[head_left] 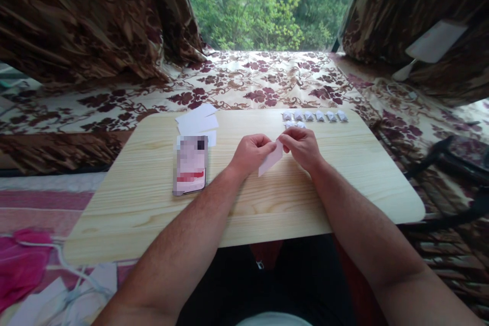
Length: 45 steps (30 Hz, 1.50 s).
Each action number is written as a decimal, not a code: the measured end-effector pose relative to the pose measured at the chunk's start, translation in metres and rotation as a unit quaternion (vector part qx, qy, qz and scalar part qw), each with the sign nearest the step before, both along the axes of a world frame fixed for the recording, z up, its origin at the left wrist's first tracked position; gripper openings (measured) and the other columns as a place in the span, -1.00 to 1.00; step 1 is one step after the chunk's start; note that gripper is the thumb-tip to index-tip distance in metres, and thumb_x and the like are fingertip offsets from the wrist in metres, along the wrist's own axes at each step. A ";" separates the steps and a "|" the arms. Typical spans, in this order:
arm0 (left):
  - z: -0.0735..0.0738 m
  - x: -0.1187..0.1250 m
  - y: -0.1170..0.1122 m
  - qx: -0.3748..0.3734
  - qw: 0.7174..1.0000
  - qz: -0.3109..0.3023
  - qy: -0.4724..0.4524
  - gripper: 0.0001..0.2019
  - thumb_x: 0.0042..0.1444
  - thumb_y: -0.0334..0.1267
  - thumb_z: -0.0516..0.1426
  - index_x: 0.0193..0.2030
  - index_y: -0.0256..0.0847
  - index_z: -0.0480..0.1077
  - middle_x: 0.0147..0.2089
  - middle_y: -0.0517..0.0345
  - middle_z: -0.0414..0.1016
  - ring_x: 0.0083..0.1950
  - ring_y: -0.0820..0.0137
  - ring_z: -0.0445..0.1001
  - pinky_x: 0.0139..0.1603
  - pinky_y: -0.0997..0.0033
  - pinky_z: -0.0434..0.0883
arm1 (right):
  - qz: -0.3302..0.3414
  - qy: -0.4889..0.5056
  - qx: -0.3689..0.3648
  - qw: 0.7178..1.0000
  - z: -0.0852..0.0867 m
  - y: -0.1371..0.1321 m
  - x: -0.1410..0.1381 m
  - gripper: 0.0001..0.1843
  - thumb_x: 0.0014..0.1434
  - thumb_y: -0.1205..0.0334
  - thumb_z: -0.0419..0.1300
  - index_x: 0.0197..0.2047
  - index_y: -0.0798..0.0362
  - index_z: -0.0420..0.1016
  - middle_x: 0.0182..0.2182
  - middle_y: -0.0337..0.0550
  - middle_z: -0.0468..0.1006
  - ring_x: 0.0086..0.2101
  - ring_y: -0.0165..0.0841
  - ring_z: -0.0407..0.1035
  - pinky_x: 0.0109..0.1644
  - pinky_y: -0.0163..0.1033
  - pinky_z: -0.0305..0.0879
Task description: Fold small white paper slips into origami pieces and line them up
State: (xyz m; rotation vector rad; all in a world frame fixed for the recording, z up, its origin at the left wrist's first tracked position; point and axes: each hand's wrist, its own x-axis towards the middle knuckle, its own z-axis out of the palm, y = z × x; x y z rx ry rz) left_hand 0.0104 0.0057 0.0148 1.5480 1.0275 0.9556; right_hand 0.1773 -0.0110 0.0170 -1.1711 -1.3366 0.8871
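Note:
A piece of white paper [270, 159] is held between my two hands above the middle of the wooden table [145, 214]. My left hand [252, 152] pinches its upper left side with thumb and fingers. At the top corner, the fingertips of my right hand [302, 145] are closed on the same paper, and its lower end points down toward me. Just beyond my right hand lie small folded white paper pieces [309, 116] in a row of several, with two more in front, partly hidden by my fingers.
Left of my hands a phone [191, 165] lies on the table, its picture blurred. Behind it are overlapping white paper sheets [197, 121]. A white lamp [435, 43] stands at the right by the curtain. More paper [42, 303] and a white cable [61, 257] lie at lower left.

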 end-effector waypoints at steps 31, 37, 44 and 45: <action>-0.011 -0.002 0.009 -0.008 0.995 0.076 -0.059 -0.79 -0.02 -0.14 0.32 -0.42 -0.27 0.54 -0.59 0.20 0.45 -0.60 0.53 0.30 -0.58 0.52 0.18 | -0.043 0.015 0.027 0.999 -0.003 0.004 0.001 -0.73 0.05 0.08 0.35 -0.49 0.08 0.46 -0.64 -0.33 0.36 -0.60 -0.51 0.14 -0.54 -0.32 0.04; -0.009 0.000 0.006 0.000 0.994 0.091 -0.053 -0.79 -0.01 -0.14 0.31 -0.41 -0.27 0.52 -0.58 0.16 0.50 -0.60 0.50 0.39 -0.60 0.54 0.24 | -0.021 0.000 0.010 1.000 -0.003 0.002 0.000 -0.74 0.02 0.13 0.36 -0.52 0.09 0.44 -0.64 -0.34 0.33 -0.59 -0.52 0.09 -0.51 -0.32 0.00; -0.009 0.000 0.005 0.028 0.994 0.100 -0.032 -0.80 0.03 -0.14 0.28 -0.39 -0.25 0.48 -0.54 0.16 0.53 -0.54 0.44 0.50 -0.57 0.54 0.32 | 0.013 0.018 0.015 1.000 0.000 -0.002 -0.003 -0.72 0.03 0.08 0.36 -0.47 0.07 0.41 -0.60 -0.33 0.34 -0.55 -0.50 0.14 -0.49 -0.32 0.03; -0.009 0.000 0.004 0.033 0.994 0.101 -0.027 -0.80 0.03 -0.14 0.27 -0.39 -0.24 0.48 -0.54 0.16 0.53 -0.53 0.44 0.51 -0.56 0.54 0.32 | 0.012 0.014 0.019 1.000 0.000 -0.002 -0.004 -0.72 0.05 0.07 0.35 -0.47 0.07 0.42 -0.60 -0.33 0.33 -0.55 -0.50 0.13 -0.49 -0.31 0.02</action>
